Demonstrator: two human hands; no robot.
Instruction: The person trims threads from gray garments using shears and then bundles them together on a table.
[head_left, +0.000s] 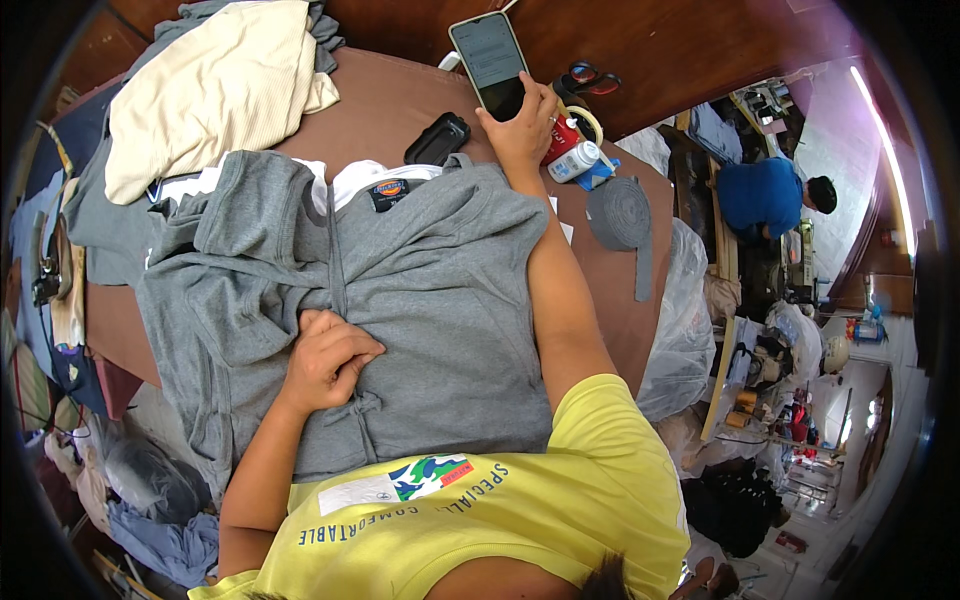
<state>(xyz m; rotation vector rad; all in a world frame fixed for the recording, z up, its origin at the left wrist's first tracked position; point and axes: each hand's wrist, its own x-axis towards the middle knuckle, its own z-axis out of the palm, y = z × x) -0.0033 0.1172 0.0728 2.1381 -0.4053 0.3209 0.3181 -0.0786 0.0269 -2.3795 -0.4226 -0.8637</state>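
Note:
A grey knit garment (430,270) with a dark neck label and a long grey cord lies spread before me, reaching to my yellow shirt. My left hand (332,360) rests on its middle beside the cord, fingers curled in and pinching the cloth. Beyond the neckline, my right hand (524,125) is at the lower end of a smartphone (488,62). The thumb lies by one lower corner and the fingers along the right edge. The screen is lit and tilted toward me. A black open case (438,138) lies just left of that hand.
Right of the garment sit a white bottle (574,162), a tape roll (590,122), scissors (588,78) and a coil of grey ribbed band (620,215). A cream ribbed garment (215,100) is heaped at the far left. Clear plastic (682,330) hangs by the table's right edge; a person in blue (758,198) is farther off.

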